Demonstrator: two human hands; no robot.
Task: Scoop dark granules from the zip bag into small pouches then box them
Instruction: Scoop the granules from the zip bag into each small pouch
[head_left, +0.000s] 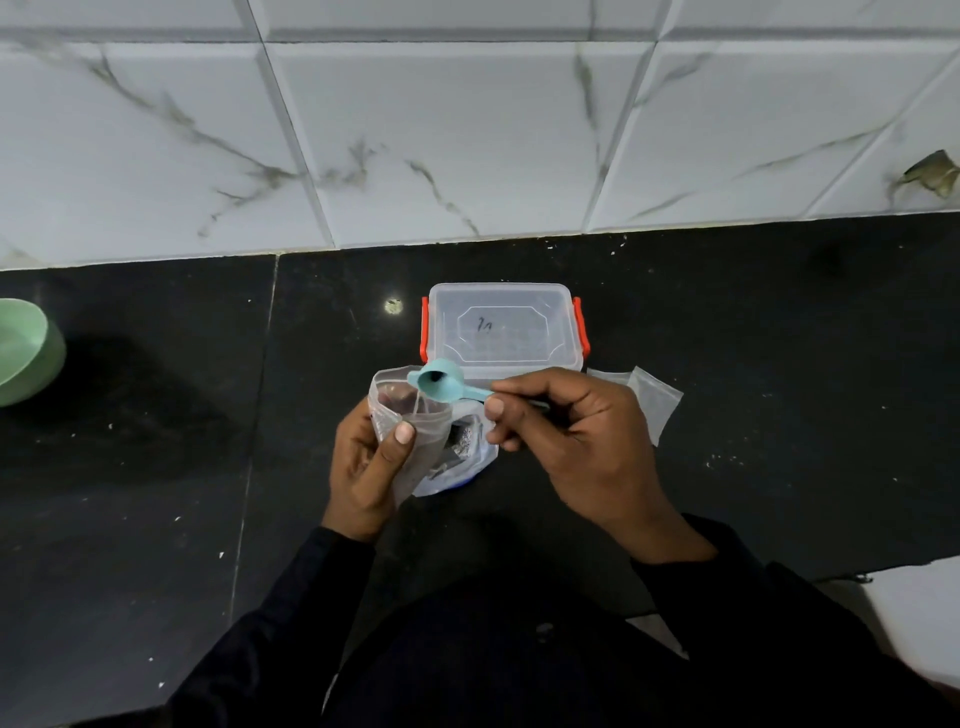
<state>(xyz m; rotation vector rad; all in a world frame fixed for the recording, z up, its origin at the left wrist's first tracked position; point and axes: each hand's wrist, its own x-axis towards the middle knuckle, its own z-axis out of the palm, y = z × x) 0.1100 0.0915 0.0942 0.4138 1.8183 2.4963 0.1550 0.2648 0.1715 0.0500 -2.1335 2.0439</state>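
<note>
Head view: scoop (437, 381) tipped over held pouch (410, 410).

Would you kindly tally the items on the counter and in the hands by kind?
Small clear pouch, held in the left hand: 1
Teal scoop, in the right hand: 1
Zip bag: 1
Spare pouches: cannot tell
Lidded box: 1
Green bowl: 1
Total counted: 5

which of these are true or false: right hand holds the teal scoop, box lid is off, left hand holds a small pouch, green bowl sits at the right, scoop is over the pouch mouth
1. The right hand holds the teal scoop. True.
2. The box lid is off. False: the clear box is lidded, with its orange latches down.
3. The left hand holds a small pouch. True.
4. The green bowl sits at the right. False: the green bowl is at the far left edge.
5. The scoop is over the pouch mouth. True.
</note>
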